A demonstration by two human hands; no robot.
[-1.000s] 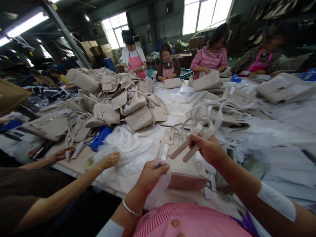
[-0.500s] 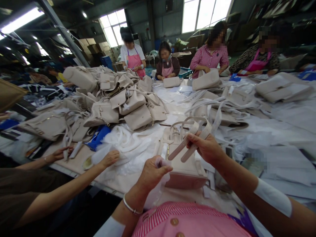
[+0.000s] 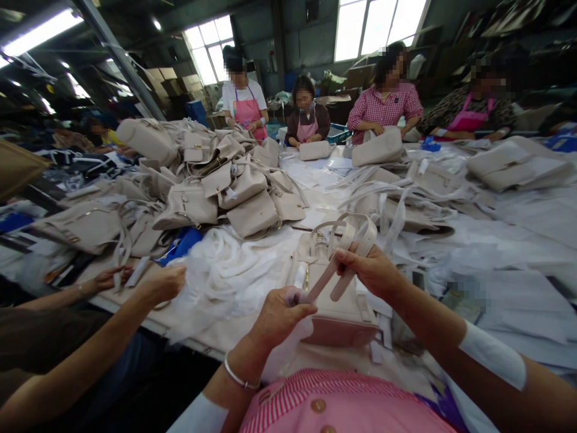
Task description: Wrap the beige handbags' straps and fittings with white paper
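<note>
In the head view, the right hand [image 3: 367, 267] pinches two beige straps [image 3: 325, 279]; the left hand [image 3: 277, 313], closed on white wrapping [image 3: 293, 344], is at one strap's end. A bag [image 3: 333, 311] sits behind, near the front edge of the bench [image 3: 228, 328].

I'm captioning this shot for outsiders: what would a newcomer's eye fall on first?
Probably the big heap of beige bags, left of centre, beyond the crumpled white sheeting. Next, in front, two beige straps in the person's right grip, one reaching the left grip, which holds a thin pale sheet. Behind, two bright windows stand out against the dim hall.
</note>
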